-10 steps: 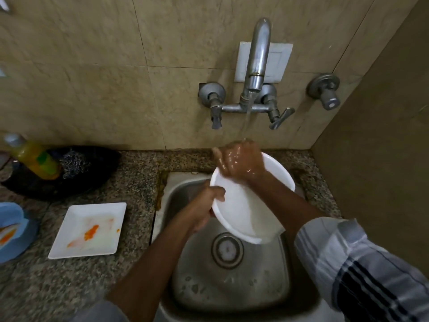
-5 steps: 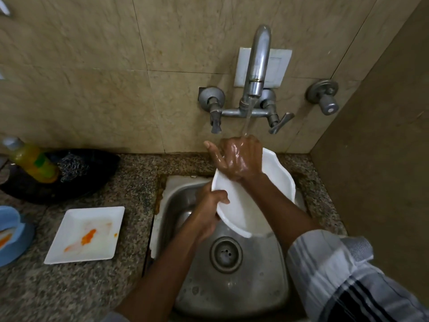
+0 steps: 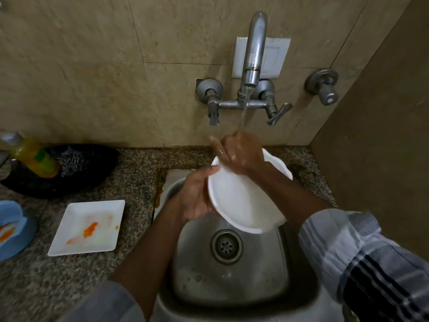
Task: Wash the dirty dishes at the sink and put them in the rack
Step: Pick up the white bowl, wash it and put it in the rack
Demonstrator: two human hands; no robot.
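A round white plate [image 3: 241, 201] tilts over the steel sink [image 3: 229, 270]. My left hand [image 3: 197, 196] grips its left rim, thumb on the upper face. My right hand [image 3: 239, 154] lies flat on the plate's far part, wet, under the water running from the tap [image 3: 254, 49]. On the counter to the left, a square white plate [image 3: 89, 227] smeared with orange sauce lies flat. A blue dish [image 3: 11, 226] with orange residue sits at the left edge. No rack is in view.
A yellow soap bottle [image 3: 34, 156] and a steel scrubber [image 3: 72, 159] sit in a black bowl [image 3: 69, 180] at the back left. The speckled granite counter [image 3: 46, 282] surrounds the sink. A brown wall [image 3: 383, 135] closes the right side, with a valve [image 3: 325, 89] on the tiles.
The plate has tipped a little and my left thumb has slid higher along its rim. My right hand stays on the far part under the running water.
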